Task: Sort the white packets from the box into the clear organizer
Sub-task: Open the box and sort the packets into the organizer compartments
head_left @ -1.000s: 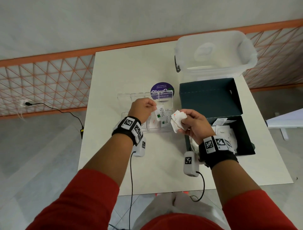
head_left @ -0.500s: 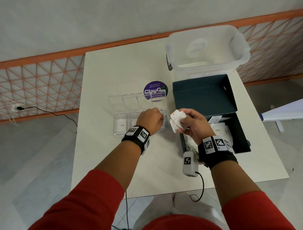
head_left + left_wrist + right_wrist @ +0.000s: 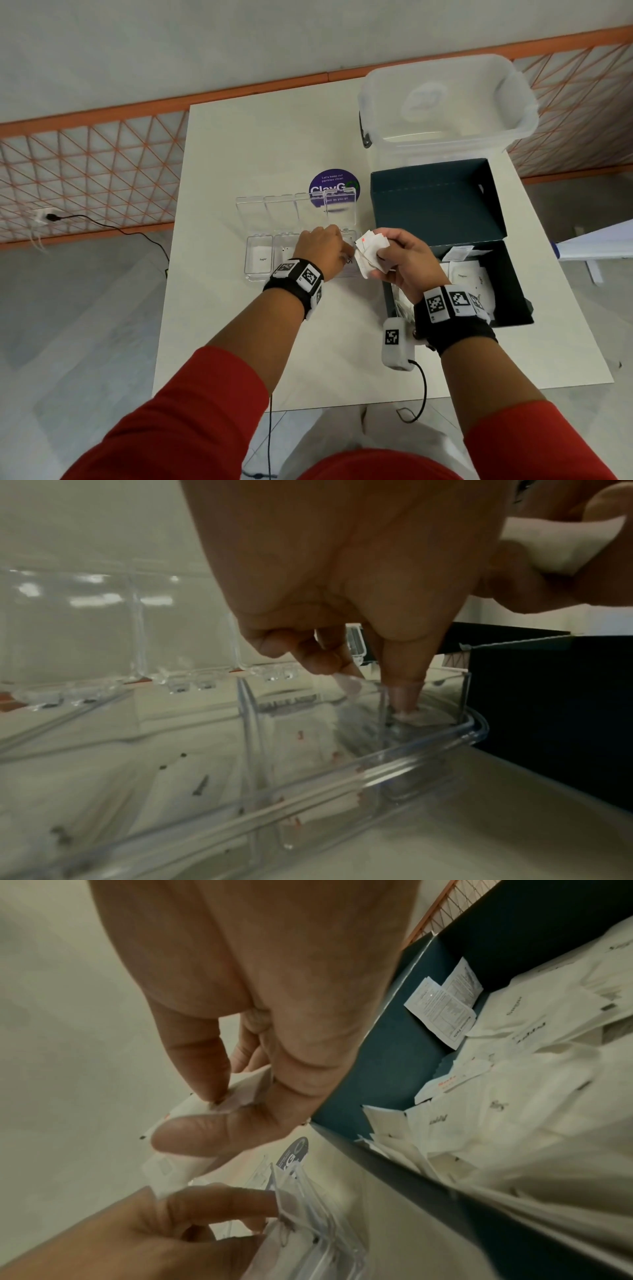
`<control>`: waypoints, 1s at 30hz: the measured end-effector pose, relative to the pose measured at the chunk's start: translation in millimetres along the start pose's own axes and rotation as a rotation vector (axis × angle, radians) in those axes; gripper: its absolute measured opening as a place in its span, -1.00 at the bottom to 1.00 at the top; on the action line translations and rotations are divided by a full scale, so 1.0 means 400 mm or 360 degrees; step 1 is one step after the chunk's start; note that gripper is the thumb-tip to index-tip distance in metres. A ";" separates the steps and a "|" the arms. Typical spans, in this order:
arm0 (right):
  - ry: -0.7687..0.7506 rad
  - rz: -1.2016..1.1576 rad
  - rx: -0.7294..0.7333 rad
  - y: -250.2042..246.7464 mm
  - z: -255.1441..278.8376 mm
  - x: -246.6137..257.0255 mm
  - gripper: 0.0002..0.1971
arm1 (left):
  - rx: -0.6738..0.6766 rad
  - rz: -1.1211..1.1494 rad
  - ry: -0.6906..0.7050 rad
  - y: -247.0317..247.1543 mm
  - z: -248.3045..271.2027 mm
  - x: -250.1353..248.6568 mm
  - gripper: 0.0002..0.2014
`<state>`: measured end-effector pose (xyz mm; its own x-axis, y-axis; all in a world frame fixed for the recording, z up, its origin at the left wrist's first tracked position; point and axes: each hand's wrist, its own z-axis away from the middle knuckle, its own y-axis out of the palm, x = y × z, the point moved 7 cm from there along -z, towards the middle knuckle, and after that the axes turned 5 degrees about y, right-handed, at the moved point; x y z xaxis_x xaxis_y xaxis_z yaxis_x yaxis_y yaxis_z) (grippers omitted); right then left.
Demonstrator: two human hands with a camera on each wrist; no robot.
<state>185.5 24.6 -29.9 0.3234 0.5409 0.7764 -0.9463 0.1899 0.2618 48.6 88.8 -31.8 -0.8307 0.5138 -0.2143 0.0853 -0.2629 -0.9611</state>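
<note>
The clear organizer [image 3: 247, 262] lies open on the white table, with white packets in its compartments. My left hand [image 3: 345, 247] is over its right end. In the left wrist view one fingertip [image 3: 405, 696] presses down inside the rightmost compartment of the organizer [image 3: 411, 753], beside a packet [image 3: 301, 739] lying flat in the neighbouring compartment. My right hand [image 3: 383, 260] hovers just right of it, between organizer and box, and grips a bunch of white packets [image 3: 371, 247]. The right wrist view shows that bunch of packets [image 3: 185, 1112] pinched between thumb and fingers. The dark box [image 3: 512, 294] holds several more packets [image 3: 514, 1096].
The box's lid [image 3: 435, 205] stands open behind it. A large clear tub [image 3: 445, 102] sits at the table's far right, and a purple round sticker [image 3: 334, 186] shows under the organizer's lid [image 3: 281, 212]. An orange lattice railing [image 3: 85, 171] runs beyond the table.
My left hand held a printed packet above the organizer, then lowered into the right-hand compartments; it now holds nothing and presses down there. The right hand has kept its bunch, nearly still.
</note>
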 end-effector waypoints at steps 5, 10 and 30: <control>0.0003 -0.0002 0.0018 0.009 -0.001 -0.003 -0.70 | -0.0190 0.0606 -0.0072 -0.046 0.035 0.038 -0.75; 0.0004 -0.0049 0.0055 0.046 -0.002 -0.009 -0.71 | -0.0476 0.1269 -0.0297 -0.120 0.077 0.086 -0.91; 0.0093 -0.0094 0.0248 0.114 -0.009 -0.032 -0.67 | -0.0222 0.1510 -0.0307 -0.153 0.116 0.083 -0.61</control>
<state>138.0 29.2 -29.9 0.3740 0.5802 0.7235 -0.9136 0.0961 0.3952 -9.8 84.3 28.0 -0.4579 -0.0067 -0.8890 0.8187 -0.3929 -0.4187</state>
